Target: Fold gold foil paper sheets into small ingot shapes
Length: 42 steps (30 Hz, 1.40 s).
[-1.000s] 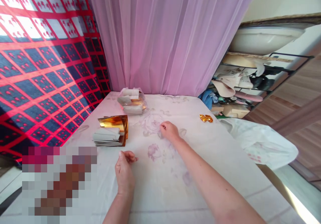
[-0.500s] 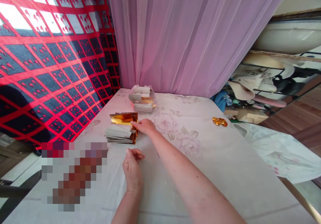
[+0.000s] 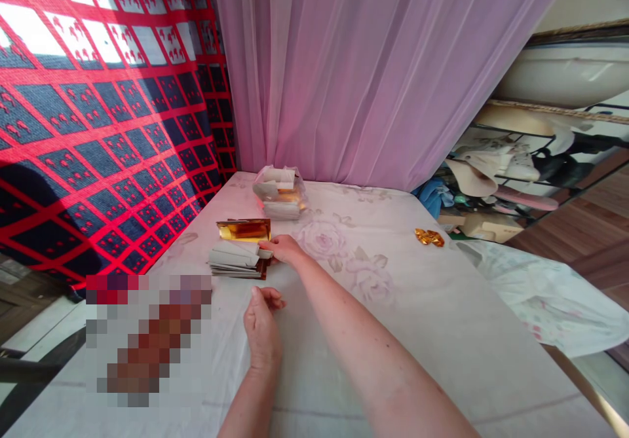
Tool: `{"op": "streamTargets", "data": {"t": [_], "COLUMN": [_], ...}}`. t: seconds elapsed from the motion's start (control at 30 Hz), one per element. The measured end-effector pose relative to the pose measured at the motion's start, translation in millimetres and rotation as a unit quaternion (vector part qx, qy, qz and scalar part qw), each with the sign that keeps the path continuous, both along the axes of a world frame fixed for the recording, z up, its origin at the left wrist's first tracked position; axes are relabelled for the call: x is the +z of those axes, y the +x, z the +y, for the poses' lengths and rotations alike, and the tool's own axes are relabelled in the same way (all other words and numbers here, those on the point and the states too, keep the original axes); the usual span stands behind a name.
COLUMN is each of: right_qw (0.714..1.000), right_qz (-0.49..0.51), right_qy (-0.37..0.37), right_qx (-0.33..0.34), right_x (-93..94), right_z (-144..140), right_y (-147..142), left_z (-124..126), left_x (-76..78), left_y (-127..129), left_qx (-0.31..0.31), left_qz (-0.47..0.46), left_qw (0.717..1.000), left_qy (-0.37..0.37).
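On the tablecloth lies a stack of gold foil paper, its sheets grey-white on one side and shiny gold on the other. My right hand reaches to its right edge, thumb and fingers pinched on a sheet whose corner sticks out from the pile. Part of that sheet is hidden by the fingers. Nearer to me, my left hand rests just in front of the stack, fingers loosely curled and the thumb apart, with nothing visible in it.
Behind the stack stands a clear plastic bag of similar paper. Folded gold pieces lie at the table's right. A pink curtain hangs behind, a red-checked cloth at left. Shelves stand at right. A blurred patch covers the left front.
My right hand has drawn slightly right and down, and a grey-white sheet corner now juts out from the stack at its fingertips. My left hand stays nearly where it was.
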State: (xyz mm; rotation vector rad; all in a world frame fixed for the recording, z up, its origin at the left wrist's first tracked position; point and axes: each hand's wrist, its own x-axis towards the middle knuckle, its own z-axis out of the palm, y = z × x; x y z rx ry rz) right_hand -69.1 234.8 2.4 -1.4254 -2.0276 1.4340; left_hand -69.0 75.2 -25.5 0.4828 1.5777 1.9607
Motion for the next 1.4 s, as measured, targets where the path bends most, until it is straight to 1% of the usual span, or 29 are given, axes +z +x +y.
{"op": "streamTargets", "data": {"t": [0.13,0.23,0.3,0.4,0.5,0.6,0.7,0.83,1.03,1.13,1.23,1.4], "right_qw": [1.0,1.0,1.0,0.999,0.996,0.992,0.988,0.988,0.987,0.988,0.989,0.99], "right_qz": [0.006,0.004,-0.004,-0.03,-0.062,-0.098,-0.126,-0.132,-0.144,-0.141,-0.125,-0.069], "right_qy": [-0.002,0.008,0.017,0.035,0.055,0.074,0.088,0.082,0.064,0.06,0.062,0.056], "right_qx": [-0.003,-0.012,-0.02,-0.029,-0.017,-0.002,0.001,-0.002,-0.025,-0.038,-0.059,-0.108], "right_x": [0.6,3.1,6.0,10.6,13.4,12.5,8.7,3.8,6.1,6.9,3.8,-2.4], "right_z": [1,5,9,10,7,2,0,2,10,11,7,-15], "right_y": [0,12,28,63,96,116,122,123,133,145,163,198], "left_z": [0,0,0,1,1,1,0,0,1,1,1,2], "left_x": [-1.8,-2.6,-2.7,-2.4,-1.6,-0.7,-0.1,0.7,0.5,-0.6,-1.5,-2.0], "left_y": [-1,-2,-2,-2,-1,-1,-1,-1,-1,-2,-2,-2], "left_qx": [-0.003,-0.005,-0.005,-0.004,-0.002,-0.001,-0.003,-0.005,-0.004,-0.009,-0.014,-0.021], "left_qz": [0.002,0.01,0.011,0.006,0.006,0.013,0.019,0.027,0.033,0.039,0.045,0.064], "left_qw": [1.0,1.0,1.0,1.0,1.0,1.0,1.0,1.0,0.999,0.999,0.999,0.998], "left_qy": [0.0,-0.003,-0.004,0.003,0.006,0.004,0.003,0.003,0.005,0.0,-0.005,-0.013]}}
